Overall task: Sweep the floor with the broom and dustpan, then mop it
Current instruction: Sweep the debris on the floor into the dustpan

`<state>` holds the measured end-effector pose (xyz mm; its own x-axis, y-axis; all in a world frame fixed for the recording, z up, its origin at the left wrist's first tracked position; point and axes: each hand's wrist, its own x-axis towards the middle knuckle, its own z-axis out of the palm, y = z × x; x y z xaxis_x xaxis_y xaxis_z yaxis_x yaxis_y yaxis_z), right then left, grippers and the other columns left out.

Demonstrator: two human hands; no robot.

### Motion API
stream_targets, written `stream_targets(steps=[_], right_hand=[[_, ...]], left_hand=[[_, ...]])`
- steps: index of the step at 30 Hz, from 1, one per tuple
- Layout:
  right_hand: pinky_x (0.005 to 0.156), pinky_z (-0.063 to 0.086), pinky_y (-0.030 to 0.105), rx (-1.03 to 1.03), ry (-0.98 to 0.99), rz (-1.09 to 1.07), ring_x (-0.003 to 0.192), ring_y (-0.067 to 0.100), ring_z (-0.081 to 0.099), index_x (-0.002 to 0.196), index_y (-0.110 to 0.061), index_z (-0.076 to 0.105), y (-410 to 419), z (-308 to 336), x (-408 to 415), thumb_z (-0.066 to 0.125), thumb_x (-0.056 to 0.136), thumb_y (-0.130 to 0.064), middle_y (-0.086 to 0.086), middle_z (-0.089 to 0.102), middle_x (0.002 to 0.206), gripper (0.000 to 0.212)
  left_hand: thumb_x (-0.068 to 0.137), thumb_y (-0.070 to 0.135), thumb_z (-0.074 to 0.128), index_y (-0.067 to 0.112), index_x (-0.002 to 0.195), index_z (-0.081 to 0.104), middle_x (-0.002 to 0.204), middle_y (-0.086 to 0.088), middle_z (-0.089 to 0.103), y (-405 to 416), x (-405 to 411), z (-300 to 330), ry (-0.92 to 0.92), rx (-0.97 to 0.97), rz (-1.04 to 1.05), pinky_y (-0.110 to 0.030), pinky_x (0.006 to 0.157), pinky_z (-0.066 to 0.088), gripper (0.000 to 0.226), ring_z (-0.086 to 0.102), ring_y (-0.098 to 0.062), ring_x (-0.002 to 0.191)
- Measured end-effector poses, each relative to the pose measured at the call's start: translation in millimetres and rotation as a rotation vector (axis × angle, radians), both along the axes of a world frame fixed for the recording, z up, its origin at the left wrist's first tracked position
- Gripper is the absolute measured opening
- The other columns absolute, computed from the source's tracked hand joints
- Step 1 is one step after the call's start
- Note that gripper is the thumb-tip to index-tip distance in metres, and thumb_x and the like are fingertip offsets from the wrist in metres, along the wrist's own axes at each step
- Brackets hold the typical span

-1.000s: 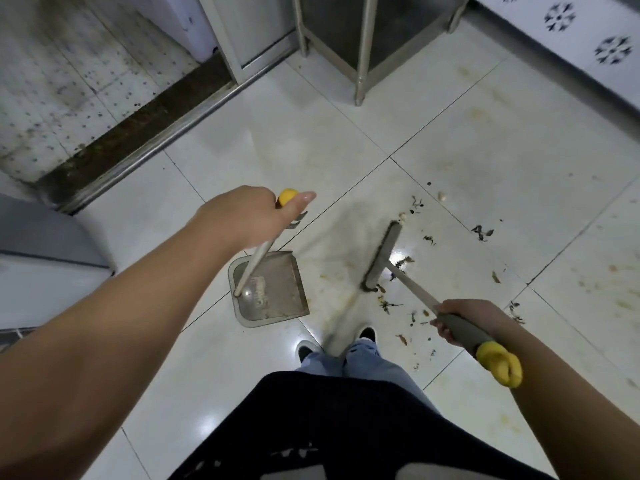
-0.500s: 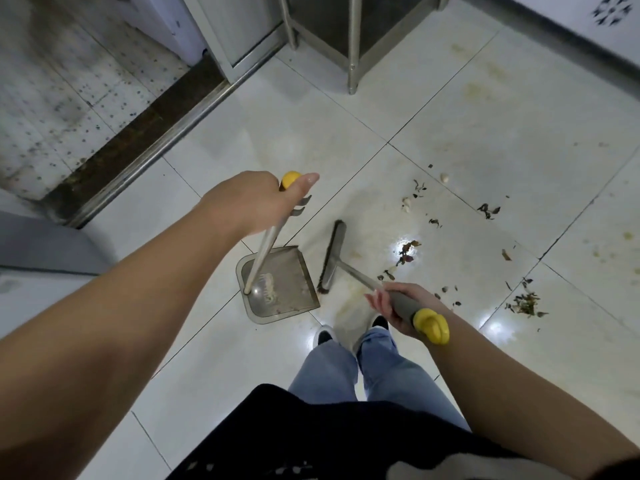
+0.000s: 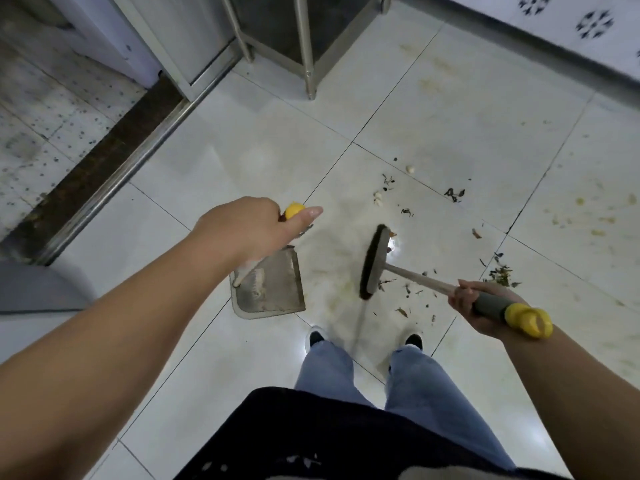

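A view looking straight down at a glossy white tiled floor (image 3: 450,109) with thin dark grout lines, yellowish stains and bright glare spots. At mid-frame left, the person's left hand (image 3: 256,226) is curled around the yellow-capped top of a long handle that slopes down to a grey dustpan (image 3: 273,289). The pan rests flat on the tiles just below that hand, with pale dust inside.

At lower right, the right hand (image 3: 474,306) grips the grey sleeve of the broom (image 3: 374,261) handle, whose yellow end sticks out past the wrist. The pale shaft runs up and left to a dark-bristled head that stands on the floor just right of the dustpan, apart from it.

Dry leaf scraps (image 3: 500,275) and a few pale crumbs lie scattered on the tiles right of and above the broom head.

At bottom centre, two legs in light blue jeans (image 3: 412,382) end in dark shoes with white soles, below a dark garment.

In the upper left, a metal threshold strip (image 3: 121,168) runs diagonally, with a grimy speckled floor beyond it. Metal furniture legs (image 3: 308,64) stand at top centre. A white wall with dark flower motifs (image 3: 594,24) crosses the upper right corner.
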<state>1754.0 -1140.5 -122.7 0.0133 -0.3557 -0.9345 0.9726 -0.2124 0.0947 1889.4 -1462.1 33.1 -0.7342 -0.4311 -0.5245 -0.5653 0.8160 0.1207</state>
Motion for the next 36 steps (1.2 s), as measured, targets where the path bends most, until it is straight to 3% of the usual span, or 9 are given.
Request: stream_targets(steps=[4,9,17,25,30,36], right_hand=[[0.031,0.041,0.011,0.052,0.021,0.020,0.027,0.006,0.047,0.083,0.001,0.044,61,4,-33,0.037,0.099,-0.023,0.006,0.046,0.047,0.029],[0.030,0.042,0.014,0.049,0.035,0.142,0.027,0.007,0.047,0.080,-0.003,0.042,109,15,-66,0.035,0.099,-0.022,0.007,0.048,0.047,0.027],[0.026,0.039,0.014,0.014,-0.033,0.370,0.025,0.010,0.045,0.076,-0.002,0.045,124,31,-31,0.044,0.095,-0.017,0.008,0.050,0.043,0.025],[0.028,0.039,0.012,0.039,-0.012,0.412,0.024,0.010,0.045,0.076,0.000,0.047,105,20,28,0.041,0.097,-0.011,0.009,0.050,0.041,0.025],[0.028,0.042,0.016,0.140,0.008,0.382,0.027,0.012,0.049,0.081,0.001,0.049,135,19,10,0.045,0.095,-0.015,0.011,0.056,0.047,0.022],[0.026,0.039,0.014,0.215,0.079,0.382,0.023,0.009,0.046,0.075,-0.002,0.046,148,22,-21,0.039,0.099,-0.021,0.005,0.048,0.037,0.031]], left_hand=[[0.059,0.089,0.005,0.015,0.058,0.049,0.059,-0.001,0.054,45,-32,-6,-0.027,-0.044,-0.101,-0.026,0.049,0.027,0.087,0.053,-0.016,0.057],[0.061,0.090,0.010,0.013,0.057,0.047,0.059,-0.002,0.054,98,-75,-16,-0.046,-0.052,-0.107,-0.027,0.050,0.029,0.085,0.053,-0.017,0.058],[0.067,0.087,0.015,0.014,0.060,0.048,0.064,-0.002,0.053,155,-101,-25,-0.146,-0.079,-0.171,-0.026,0.049,0.026,0.081,0.049,-0.015,0.059],[0.070,0.086,0.018,0.012,0.057,0.050,0.062,-0.004,0.054,150,-92,-24,-0.110,-0.085,-0.185,-0.026,0.051,0.030,0.082,0.052,-0.018,0.060],[0.070,0.085,0.015,0.012,0.059,0.050,0.064,-0.004,0.055,145,-82,-23,-0.108,-0.095,-0.208,-0.026,0.051,0.029,0.082,0.051,-0.018,0.060],[0.072,0.085,0.015,0.011,0.059,0.048,0.064,-0.004,0.054,147,-76,-20,-0.108,-0.094,-0.227,-0.026,0.051,0.029,0.081,0.051,-0.018,0.060]])
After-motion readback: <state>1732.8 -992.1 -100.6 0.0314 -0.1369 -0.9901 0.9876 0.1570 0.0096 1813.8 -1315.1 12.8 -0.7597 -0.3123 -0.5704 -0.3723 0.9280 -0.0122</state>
